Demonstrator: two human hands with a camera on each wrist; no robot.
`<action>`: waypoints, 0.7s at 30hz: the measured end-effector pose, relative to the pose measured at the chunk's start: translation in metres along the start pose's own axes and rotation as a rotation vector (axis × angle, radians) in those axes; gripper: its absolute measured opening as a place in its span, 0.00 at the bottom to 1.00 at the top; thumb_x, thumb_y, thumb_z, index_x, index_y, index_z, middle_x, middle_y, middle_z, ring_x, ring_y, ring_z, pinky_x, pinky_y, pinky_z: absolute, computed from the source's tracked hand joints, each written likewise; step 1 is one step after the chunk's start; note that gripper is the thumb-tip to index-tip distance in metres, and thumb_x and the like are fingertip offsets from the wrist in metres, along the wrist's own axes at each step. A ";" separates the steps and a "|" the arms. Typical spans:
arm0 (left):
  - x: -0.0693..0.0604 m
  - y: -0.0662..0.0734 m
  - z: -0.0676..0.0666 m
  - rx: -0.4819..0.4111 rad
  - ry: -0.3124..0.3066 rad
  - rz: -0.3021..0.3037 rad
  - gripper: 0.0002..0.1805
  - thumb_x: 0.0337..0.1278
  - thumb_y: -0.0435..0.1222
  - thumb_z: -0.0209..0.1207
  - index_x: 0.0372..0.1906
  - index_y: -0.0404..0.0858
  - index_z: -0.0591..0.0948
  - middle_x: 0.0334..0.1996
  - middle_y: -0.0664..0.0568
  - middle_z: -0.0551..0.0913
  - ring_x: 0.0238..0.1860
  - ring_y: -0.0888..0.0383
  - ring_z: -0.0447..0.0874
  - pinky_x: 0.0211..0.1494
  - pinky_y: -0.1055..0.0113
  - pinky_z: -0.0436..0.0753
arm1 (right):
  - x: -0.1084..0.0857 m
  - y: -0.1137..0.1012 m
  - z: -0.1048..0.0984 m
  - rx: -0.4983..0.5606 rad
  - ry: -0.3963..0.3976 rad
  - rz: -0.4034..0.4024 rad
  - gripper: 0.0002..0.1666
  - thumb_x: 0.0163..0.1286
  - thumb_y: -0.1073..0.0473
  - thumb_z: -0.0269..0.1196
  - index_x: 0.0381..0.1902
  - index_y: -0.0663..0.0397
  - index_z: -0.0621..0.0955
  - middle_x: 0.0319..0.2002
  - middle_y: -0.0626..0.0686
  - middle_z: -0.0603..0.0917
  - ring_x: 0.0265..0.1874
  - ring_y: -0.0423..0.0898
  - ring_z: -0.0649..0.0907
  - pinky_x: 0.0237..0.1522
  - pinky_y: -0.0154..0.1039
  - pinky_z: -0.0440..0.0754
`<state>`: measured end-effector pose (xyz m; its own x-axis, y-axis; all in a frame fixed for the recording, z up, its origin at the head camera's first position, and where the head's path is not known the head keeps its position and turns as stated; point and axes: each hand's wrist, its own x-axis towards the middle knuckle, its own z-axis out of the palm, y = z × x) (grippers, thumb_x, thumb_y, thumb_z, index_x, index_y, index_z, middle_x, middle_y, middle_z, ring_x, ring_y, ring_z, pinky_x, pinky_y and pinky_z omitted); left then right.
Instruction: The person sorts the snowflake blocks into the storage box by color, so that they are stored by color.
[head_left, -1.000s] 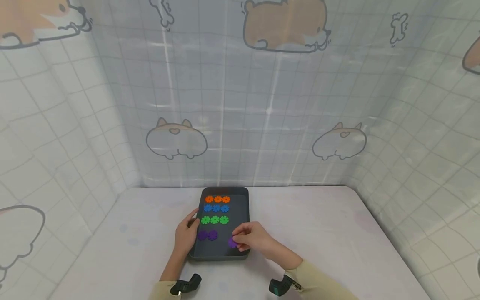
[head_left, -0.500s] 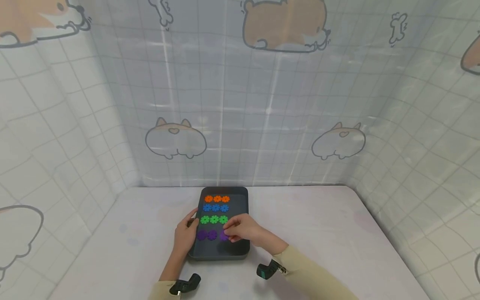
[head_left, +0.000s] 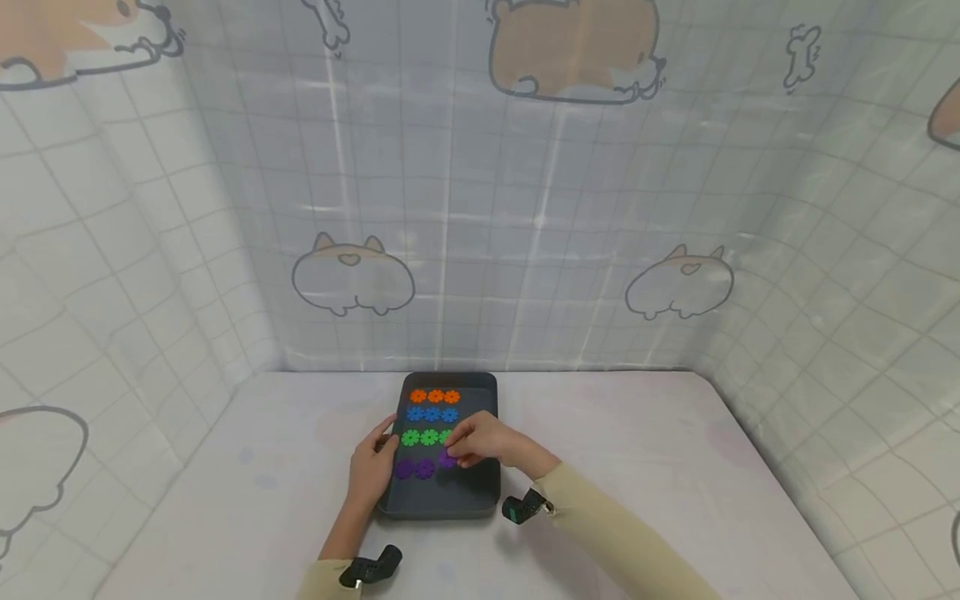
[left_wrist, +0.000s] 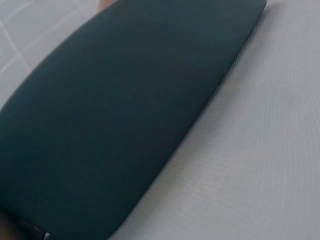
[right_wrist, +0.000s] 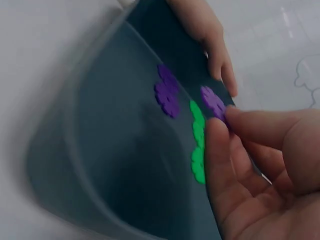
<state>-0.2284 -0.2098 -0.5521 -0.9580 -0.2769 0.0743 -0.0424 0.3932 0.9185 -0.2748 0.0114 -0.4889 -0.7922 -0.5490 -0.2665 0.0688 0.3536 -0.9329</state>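
My right hand point(head_left: 491, 439) pinches a purple flower-shaped plastic disc point(right_wrist: 212, 100) between thumb and fingertips, raised above a dark grey rectangular tray point(head_left: 442, 502). Two more purple discs point(head_left: 424, 468) lie side by side in the tray, left of the held one. Just beyond is a row of green discs point(head_left: 419, 437), partly covered by my right fingertips in the head view. My left hand point(head_left: 371, 473) grips the tray's left rim, and the tray's dark side wall point(left_wrist: 120, 110) fills much of the left wrist view.
Rows of blue discs point(head_left: 432, 414) and orange discs point(head_left: 435, 397) lie in the tray's far part. The tray stands on a white-covered table point(head_left: 615, 450). A patterned curtain point(head_left: 517, 192) rises behind the table and at both sides.
My right hand has carried the purple disc left and away from me, from near the tray's right rim to beside the purple pair and close to the green row. My left hand stays put.
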 end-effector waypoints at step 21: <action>0.000 0.001 0.000 0.002 0.003 -0.003 0.23 0.70 0.38 0.51 0.67 0.44 0.73 0.52 0.37 0.80 0.49 0.46 0.78 0.53 0.48 0.74 | 0.019 0.006 0.002 -0.159 -0.153 -0.005 0.06 0.59 0.73 0.66 0.35 0.64 0.86 0.29 0.55 0.85 0.24 0.46 0.83 0.30 0.42 0.83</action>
<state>-0.2289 -0.2094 -0.5516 -0.9570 -0.2808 0.0729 -0.0458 0.3944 0.9178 -0.2878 0.0014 -0.5000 -0.6900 -0.6555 -0.3069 -0.0413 0.4590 -0.8875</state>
